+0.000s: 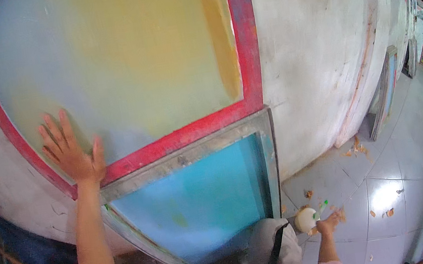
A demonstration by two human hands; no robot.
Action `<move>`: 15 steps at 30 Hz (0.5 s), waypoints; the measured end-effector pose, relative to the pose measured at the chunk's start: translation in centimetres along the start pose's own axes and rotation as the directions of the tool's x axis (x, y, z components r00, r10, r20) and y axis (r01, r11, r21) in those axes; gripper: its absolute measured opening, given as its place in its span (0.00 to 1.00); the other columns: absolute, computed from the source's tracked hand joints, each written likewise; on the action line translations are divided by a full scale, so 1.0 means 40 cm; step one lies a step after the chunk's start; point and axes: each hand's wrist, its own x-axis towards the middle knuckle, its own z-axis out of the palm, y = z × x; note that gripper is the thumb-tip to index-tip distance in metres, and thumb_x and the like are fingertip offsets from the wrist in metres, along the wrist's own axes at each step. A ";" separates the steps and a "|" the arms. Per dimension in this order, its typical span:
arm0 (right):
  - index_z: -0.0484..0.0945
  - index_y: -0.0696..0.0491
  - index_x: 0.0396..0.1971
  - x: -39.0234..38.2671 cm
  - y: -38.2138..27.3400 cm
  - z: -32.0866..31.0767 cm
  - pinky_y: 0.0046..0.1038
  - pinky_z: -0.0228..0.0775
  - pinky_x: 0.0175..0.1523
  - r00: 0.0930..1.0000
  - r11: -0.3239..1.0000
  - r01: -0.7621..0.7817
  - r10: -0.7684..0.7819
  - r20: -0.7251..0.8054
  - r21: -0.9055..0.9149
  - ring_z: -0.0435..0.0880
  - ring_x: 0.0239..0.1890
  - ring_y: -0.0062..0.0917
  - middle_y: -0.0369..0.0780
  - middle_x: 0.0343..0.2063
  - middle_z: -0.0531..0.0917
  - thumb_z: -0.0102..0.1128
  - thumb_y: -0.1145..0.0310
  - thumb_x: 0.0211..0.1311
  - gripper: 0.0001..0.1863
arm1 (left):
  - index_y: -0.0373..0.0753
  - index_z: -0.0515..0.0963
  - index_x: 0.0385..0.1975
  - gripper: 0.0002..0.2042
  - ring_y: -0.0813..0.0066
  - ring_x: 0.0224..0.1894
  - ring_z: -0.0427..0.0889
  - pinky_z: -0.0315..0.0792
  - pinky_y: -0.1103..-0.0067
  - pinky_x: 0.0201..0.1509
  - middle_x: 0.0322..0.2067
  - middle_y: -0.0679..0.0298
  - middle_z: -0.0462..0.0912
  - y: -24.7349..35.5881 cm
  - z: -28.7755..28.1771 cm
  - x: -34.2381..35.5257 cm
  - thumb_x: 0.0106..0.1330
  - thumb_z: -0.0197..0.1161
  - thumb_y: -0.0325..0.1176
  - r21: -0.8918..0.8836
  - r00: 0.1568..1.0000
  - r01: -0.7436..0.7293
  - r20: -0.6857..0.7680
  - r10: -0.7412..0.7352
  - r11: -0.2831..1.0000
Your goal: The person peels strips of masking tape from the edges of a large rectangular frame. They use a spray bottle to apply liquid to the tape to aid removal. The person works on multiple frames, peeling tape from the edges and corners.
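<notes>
A large panel with a red frame (246, 43) leans upright against the wall, its face smeared grey and yellow. My left hand (72, 154) lies flat on its lower left part, fingers spread. Below it stands a second panel with a worn grey frame (183, 161) and a blue face, close in front of my knees. Down at the right, my right hand (330, 222) is beside a round white tub (306, 220) on the floor. A small green piece (323, 205) shows at the tub's edge. The right fingers look curled together; what they hold is too small to make out.
The stained white wall (311, 61) runs along to the right. Grey floor tiles (382, 160) carry scattered brown scraps (357, 147). Further along, more framed panels (384, 93) lean on the wall. A dark blue object (28, 233) is at the lower left.
</notes>
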 end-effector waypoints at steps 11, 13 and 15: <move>0.65 0.56 0.51 -0.117 -0.874 -0.600 0.34 0.60 0.54 0.000 0.005 1.000 -0.626 -0.780 -0.004 0.70 0.51 0.37 0.46 0.49 0.70 0.52 0.79 0.47 0.26 | 0.48 0.52 0.62 0.38 0.51 0.65 0.40 0.35 0.50 0.60 0.64 0.57 0.46 -0.003 -0.022 -0.010 0.52 0.47 0.60 -0.038 0.997 0.059 0.058 -0.057 0.998; 0.65 0.54 0.51 -0.212 -1.026 -0.697 0.36 0.53 0.59 -0.154 -0.187 0.982 -0.675 -0.721 -0.035 0.67 0.53 0.39 0.45 0.49 0.71 0.51 0.75 0.48 0.25 | 0.49 0.53 0.62 0.37 0.51 0.65 0.40 0.34 0.50 0.61 0.64 0.57 0.46 -0.001 -0.019 -0.009 0.52 0.48 0.60 -0.044 0.997 0.062 0.057 -0.059 0.997; 0.62 0.50 0.54 -0.309 -1.158 -0.763 0.44 0.45 0.61 -0.222 -0.192 0.974 -0.720 -0.657 -0.119 0.64 0.55 0.37 0.43 0.51 0.69 0.48 0.73 0.49 0.27 | 0.49 0.53 0.62 0.37 0.52 0.65 0.40 0.34 0.50 0.61 0.64 0.57 0.46 -0.006 -0.026 -0.008 0.52 0.48 0.59 -0.034 0.996 0.062 0.069 -0.059 0.997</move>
